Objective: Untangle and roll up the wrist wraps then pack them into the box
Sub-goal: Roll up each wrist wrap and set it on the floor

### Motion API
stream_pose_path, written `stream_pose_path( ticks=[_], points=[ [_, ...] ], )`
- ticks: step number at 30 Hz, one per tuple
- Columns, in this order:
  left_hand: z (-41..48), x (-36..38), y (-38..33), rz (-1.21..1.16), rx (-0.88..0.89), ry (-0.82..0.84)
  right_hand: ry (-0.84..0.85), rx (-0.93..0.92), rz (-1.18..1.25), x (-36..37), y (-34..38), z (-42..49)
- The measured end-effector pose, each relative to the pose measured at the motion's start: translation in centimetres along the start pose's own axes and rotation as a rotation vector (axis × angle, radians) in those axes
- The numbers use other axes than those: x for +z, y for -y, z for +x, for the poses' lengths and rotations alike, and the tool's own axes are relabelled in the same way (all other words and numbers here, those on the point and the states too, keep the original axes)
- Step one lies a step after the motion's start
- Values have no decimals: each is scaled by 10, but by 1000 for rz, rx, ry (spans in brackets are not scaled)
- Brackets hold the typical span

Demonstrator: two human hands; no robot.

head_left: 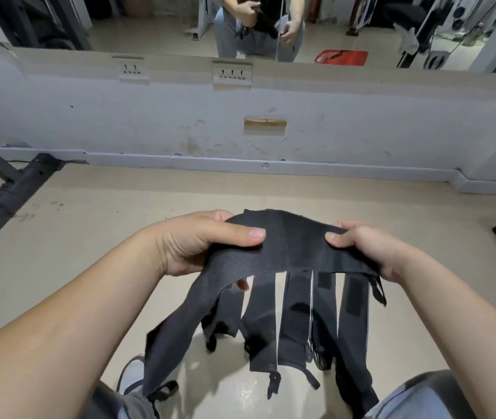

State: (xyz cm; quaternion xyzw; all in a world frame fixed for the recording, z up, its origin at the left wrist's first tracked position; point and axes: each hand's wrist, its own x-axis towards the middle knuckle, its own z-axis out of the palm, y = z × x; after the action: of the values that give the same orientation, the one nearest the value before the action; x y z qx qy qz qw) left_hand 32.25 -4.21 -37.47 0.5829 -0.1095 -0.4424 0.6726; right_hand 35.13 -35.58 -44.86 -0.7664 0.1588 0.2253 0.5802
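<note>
Barely begun: gripping tangled wrist wraps [296, 247] with left hand [198, 244] and right hand [364, 251], fingers [240, 234] curled on fabric; yet to roll any; box unseen.

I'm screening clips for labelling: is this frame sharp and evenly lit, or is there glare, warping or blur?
Head view: left hand, right hand and wrist wraps are sharp, no motion blur; head view: wide-angle warping swells the forearms toward the lower corners; head view: a bright glare patch lies on the floor beneath the wraps' hanging ends, and the black fabric shows little detail.
</note>
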Motion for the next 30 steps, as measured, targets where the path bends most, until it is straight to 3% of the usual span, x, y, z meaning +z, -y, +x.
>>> stream_pose_path(
  ticks=[6, 12, 15, 20, 25, 30],
  points=[
    [-3, 7, -1, 29, -6, -123, -205, 31, -222, 8, -10, 1],
    [10, 22, -3, -140, 161, -171, -76, 47, -361, 34, -26, 16],
    [17, 35, -8, -279, 184, -238, -15, -147, -347, 45, -11, 15],
    [31, 36, -2, -358, 82, -471, 298, -612, -14, 63, 34, -43],
    [26, 27, 1, -398, -29, -406, 133, -1000, -251, 84, 46, -71],
    [19, 20, -1, -395, -105, -385, 60, -1128, -299, 99, 43, -68]
  ],
)
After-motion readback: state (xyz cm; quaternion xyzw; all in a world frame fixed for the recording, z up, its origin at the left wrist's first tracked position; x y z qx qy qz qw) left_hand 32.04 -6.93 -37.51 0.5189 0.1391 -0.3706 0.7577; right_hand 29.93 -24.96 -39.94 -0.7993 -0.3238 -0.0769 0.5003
